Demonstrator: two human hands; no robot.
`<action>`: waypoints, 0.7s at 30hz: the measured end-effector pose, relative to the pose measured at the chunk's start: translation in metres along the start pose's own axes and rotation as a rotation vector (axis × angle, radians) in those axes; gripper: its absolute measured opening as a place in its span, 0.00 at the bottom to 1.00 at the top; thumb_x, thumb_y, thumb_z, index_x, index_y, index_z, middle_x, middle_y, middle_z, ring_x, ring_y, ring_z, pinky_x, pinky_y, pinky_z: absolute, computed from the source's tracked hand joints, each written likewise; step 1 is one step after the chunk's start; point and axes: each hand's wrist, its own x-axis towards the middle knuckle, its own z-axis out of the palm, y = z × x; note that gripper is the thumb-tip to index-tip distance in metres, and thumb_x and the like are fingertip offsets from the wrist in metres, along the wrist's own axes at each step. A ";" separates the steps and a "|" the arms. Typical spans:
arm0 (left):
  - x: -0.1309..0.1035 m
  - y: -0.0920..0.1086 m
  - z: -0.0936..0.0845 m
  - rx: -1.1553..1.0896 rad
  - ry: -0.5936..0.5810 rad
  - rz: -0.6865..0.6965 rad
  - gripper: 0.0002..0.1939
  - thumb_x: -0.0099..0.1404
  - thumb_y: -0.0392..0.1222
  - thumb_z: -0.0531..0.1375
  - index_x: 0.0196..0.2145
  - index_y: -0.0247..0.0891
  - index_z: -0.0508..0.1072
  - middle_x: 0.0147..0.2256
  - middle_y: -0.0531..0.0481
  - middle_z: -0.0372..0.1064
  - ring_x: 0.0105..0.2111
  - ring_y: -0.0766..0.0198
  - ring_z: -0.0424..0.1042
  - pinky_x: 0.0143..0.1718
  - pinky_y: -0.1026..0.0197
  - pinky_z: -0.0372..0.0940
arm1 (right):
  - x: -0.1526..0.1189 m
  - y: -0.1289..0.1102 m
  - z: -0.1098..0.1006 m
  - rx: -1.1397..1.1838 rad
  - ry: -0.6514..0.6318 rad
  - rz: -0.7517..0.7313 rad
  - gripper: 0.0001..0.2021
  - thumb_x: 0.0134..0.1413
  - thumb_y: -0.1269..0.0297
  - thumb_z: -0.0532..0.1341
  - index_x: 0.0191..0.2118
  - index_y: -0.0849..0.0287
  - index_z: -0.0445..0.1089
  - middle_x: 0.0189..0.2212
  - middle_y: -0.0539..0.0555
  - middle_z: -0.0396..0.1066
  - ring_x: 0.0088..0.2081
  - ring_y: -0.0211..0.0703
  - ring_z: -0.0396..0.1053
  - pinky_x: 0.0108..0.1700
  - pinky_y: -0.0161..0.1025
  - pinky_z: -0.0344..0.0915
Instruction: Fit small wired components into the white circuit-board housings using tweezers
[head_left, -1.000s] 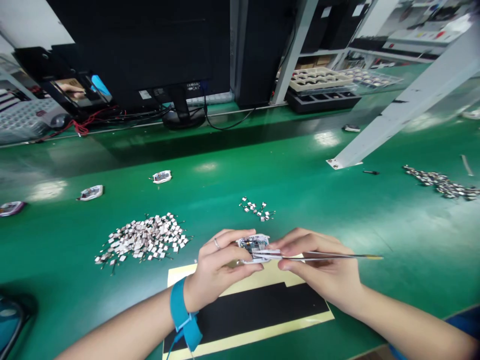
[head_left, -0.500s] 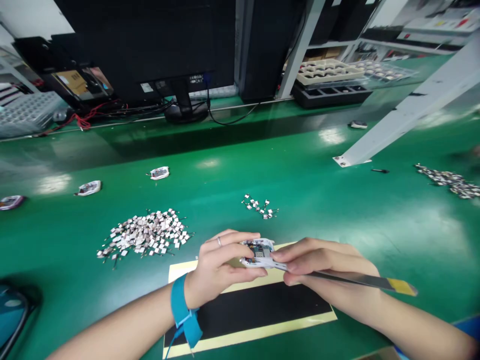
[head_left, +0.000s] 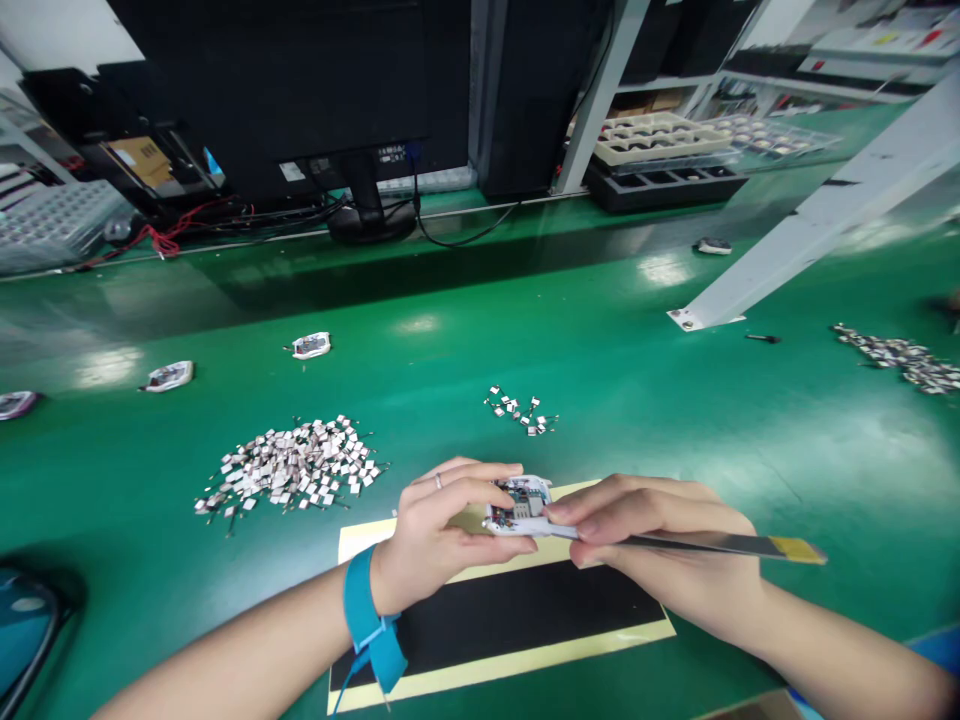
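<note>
My left hand is closed around a small white device housing, its thumb along the near side and fingers over the far side. A circuit board with a metal part shows inside the open housing. My right hand grips metal tweezers with yellow tape at the rear end. The tweezers point left, and their front end lies at the right edge of the housing. Right fingertips touch or nearly touch the housing; the tweezer tips are too small to make out. A blue wrist strap circles my left wrist.
Below my hands lies a black mat with yellow borders. A pile of small white wired parts is at left, a few more ahead. Open housings lie farther back. A slanted white post stands at right.
The open housings farther back have shifted slightly left, while the piles stay put. The taped end of the tweezers has risen a little. Both hands keep their hold.
</note>
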 end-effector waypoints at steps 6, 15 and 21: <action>0.001 0.000 0.000 0.001 -0.004 0.001 0.13 0.48 0.40 0.67 0.30 0.32 0.70 0.37 0.41 0.72 0.35 0.63 0.71 0.37 0.64 0.67 | -0.002 0.002 -0.001 0.023 -0.006 0.005 0.13 0.43 0.85 0.62 0.35 0.62 0.70 0.33 0.55 0.72 0.36 0.42 0.71 0.39 0.36 0.72; 0.001 0.002 -0.001 0.014 -0.011 0.023 0.12 0.49 0.41 0.66 0.31 0.33 0.70 0.36 0.42 0.72 0.35 0.62 0.72 0.37 0.62 0.68 | 0.000 -0.001 0.001 -0.001 0.014 -0.022 0.06 0.48 0.79 0.61 0.33 0.64 0.70 0.31 0.57 0.72 0.34 0.42 0.72 0.37 0.35 0.72; 0.000 0.000 -0.001 0.002 -0.012 0.040 0.13 0.49 0.40 0.67 0.30 0.31 0.69 0.36 0.39 0.72 0.36 0.61 0.72 0.37 0.62 0.67 | 0.002 -0.001 0.001 -0.025 0.016 -0.042 0.04 0.49 0.78 0.61 0.32 0.64 0.70 0.30 0.58 0.72 0.33 0.42 0.72 0.36 0.34 0.72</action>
